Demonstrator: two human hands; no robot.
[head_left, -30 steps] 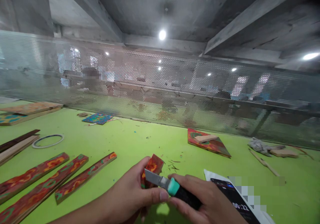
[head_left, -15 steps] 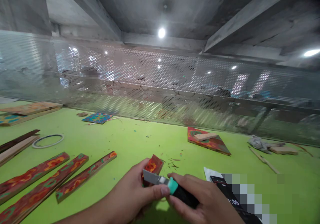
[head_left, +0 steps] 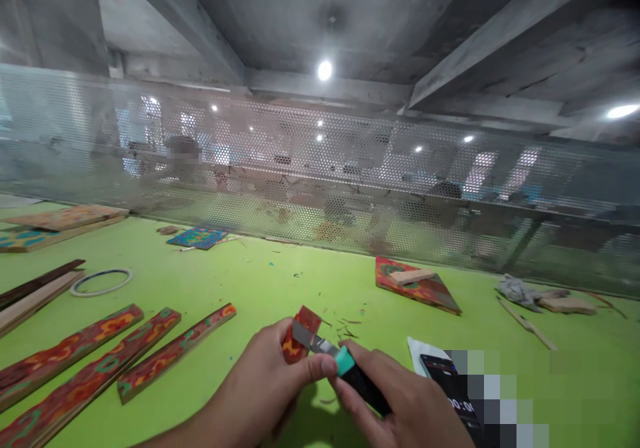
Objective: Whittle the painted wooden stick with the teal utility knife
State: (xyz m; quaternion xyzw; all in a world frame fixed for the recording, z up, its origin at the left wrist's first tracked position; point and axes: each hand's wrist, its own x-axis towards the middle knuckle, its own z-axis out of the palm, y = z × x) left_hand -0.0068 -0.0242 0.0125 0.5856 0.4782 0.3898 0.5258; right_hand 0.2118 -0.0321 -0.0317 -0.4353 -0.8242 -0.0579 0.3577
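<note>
My left hand (head_left: 270, 375) grips a small red and orange patterned piece (head_left: 306, 320) at the lower middle, its thumb against the blade side of the knife. A utility knife (head_left: 363, 385) with a black handle and teal collar is wrapped in my right hand (head_left: 400, 388). Its metal blade points left and lies across the face of the red piece. Thin shavings (head_left: 349, 331) are scattered on the green table (head_left: 270, 288) just beyond the hands. The lower part of the held piece is hidden behind my left fingers.
Patterned strips (head_left: 95, 375) lie at the left near a tape ring (head_left: 101, 282). A red board (head_left: 430, 295) with a wood block stands beyond my right hand. A phone (head_left: 453, 395) lies at the right, partly pixelated. A perforated screen (head_left: 300, 181) runs along the back.
The red piece has tilted and shifted slightly left in my left hand. The knife blade has turned to a steeper downward slant across it. The view has shifted slightly.
</note>
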